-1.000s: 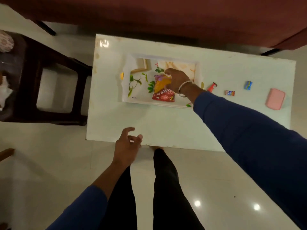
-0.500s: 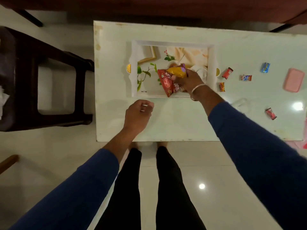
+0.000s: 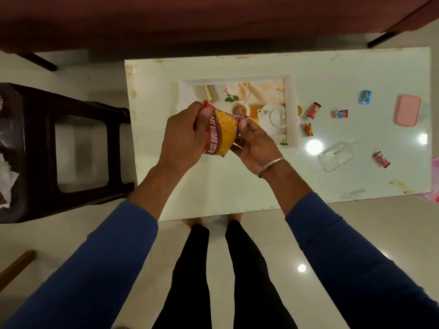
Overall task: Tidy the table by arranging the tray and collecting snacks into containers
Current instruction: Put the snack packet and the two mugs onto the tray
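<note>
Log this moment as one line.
left hand: grips snack packet | right hand: pinches packet | tray: on table | candies: loose
</note>
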